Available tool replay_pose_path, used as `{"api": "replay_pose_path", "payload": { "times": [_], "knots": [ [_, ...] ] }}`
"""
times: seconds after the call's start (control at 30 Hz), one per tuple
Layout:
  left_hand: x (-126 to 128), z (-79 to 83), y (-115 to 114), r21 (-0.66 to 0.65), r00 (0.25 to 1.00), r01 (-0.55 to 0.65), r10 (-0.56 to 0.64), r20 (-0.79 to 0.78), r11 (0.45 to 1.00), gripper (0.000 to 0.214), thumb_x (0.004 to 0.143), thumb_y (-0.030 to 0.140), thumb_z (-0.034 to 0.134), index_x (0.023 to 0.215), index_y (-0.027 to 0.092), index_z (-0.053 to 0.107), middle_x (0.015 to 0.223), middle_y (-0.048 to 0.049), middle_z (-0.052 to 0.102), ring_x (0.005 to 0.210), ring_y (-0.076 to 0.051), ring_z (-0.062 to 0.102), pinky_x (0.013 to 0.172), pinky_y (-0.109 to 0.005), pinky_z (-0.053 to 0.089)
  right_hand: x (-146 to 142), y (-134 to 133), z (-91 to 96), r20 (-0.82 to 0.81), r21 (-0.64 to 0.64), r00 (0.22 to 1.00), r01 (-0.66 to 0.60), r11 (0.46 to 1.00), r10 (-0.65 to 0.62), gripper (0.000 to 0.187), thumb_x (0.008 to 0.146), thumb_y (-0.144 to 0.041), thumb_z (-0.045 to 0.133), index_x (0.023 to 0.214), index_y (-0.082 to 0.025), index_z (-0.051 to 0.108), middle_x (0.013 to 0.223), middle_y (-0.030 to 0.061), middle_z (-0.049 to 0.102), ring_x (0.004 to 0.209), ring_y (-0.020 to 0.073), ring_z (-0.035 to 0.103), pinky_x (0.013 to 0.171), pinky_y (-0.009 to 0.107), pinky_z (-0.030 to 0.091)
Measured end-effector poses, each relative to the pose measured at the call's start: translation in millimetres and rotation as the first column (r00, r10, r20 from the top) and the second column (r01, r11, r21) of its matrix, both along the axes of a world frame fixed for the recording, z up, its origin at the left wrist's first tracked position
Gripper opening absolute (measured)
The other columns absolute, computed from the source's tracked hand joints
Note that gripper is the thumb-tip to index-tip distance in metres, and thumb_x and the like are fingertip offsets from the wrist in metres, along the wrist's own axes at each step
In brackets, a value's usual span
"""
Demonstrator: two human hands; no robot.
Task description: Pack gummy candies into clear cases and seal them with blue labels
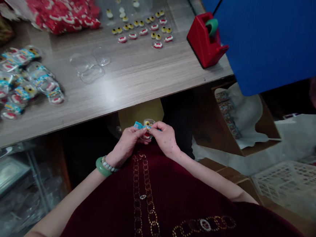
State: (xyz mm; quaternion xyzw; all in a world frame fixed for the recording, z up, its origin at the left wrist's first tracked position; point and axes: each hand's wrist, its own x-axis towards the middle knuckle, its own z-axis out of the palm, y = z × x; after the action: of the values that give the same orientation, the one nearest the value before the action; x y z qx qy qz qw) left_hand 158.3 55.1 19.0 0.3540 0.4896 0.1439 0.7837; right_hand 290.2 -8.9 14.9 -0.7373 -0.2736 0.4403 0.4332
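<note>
Left hand (128, 138), right hand (166, 138) pinch blue strip (138, 125), apparently across clear pack (148, 122); hands hide pack's middle.

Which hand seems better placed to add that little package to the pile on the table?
Probably the left hand: both it and the right hand are on the package, but the pile lies toward the left.

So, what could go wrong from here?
The pack is held off the table, so it could drop if the left hand or right hand slips. The blue strip, pinched at the pack, might crease or sit crooked. The red dispenser stands near the table's edge and could perhaps get knocked off.
</note>
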Motion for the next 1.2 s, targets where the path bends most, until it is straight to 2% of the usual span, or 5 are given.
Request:
{"api": "replay_pose_path", "payload": {
  "times": [0.3,0.47,0.83,0.93,1.2],
  "knots": [
    [5,-6.2,-3,0.228,0.977,-0.085,0.126,-0.174,0.970,0.023,0.073,0.035,0.072,0.066,0.015,0.066,0.055,-0.0037,0.067,0.048,-0.016,0.063,0.050,-0.026,0.051,1,-2,1.0,-0.029,-0.018,0.998,-0.064,0.998,0.064,0.009,0.081,-0.029,0.067,0.079,-0.025,0.075,0.083,-0.0002,0.074,0.080,0.0169,0.063,0.075,0.031,0.045],
    [3,-5.0,-5,0.318,0.963,-0.012,0.096,-0.250,0.948,0.024,0.075,0.037,0.070,0.066,0.015,0.066,0.058,-0.0035,0.068,0.051,-0.016,0.063,0.053,-0.025,0.050,8,-6,7.8,-0.473,-0.116,0.879,0.005,0.993,-0.060,0.015,0.085,-0.027,0.064,0.080,-0.019,0.076,0.073,0.0012,0.071,0.060,0.0100,0.059,0.057,0.023,0.043],
    [5,-10.9,-9,0.471,0.937,0.074,0.100,-0.335,0.879,0.026,0.079,0.040,0.067,0.066,0.018,0.065,0.059,-0.0004,0.066,0.053,-0.015,0.061,0.053,-0.026,0.049,20,-13,14.8,-0.491,-0.330,0.809,0.170,0.929,-0.323,0.020,0.084,-0.020,0.065,0.103,-0.016,0.066,0.076,0.0036,0.072,0.042,0.0079,0.056,0.039,0.020,0.034],
    [2,-11.7,-6,0.413,0.935,-0.004,0.150,-0.322,0.911,0.023,0.078,0.039,0.067,0.068,0.018,0.064,0.059,-0.0002,0.065,0.052,-0.018,0.063,0.053,-0.029,0.051,31,-17,6.2,-0.409,-0.267,0.842,0.258,0.929,-0.352,0.019,0.082,-0.021,0.064,0.100,-0.018,0.063,0.090,0.0049,0.074,0.043,0.0062,0.054,0.040,0.021,0.031],
    [3,-6.1,-4,0.174,0.964,-0.099,0.137,-0.226,0.980,0.019,0.075,0.032,0.070,0.070,0.014,0.065,0.056,-0.0044,0.067,0.048,-0.019,0.064,0.045,-0.027,0.049,20,-22,-11.3,-0.558,-0.038,0.827,0.047,0.998,-0.060,0.020,0.068,-0.031,0.077,0.082,-0.018,0.071,0.069,-0.0027,0.066,0.062,0.0088,0.054,0.061,0.023,0.037]
  ]
}}
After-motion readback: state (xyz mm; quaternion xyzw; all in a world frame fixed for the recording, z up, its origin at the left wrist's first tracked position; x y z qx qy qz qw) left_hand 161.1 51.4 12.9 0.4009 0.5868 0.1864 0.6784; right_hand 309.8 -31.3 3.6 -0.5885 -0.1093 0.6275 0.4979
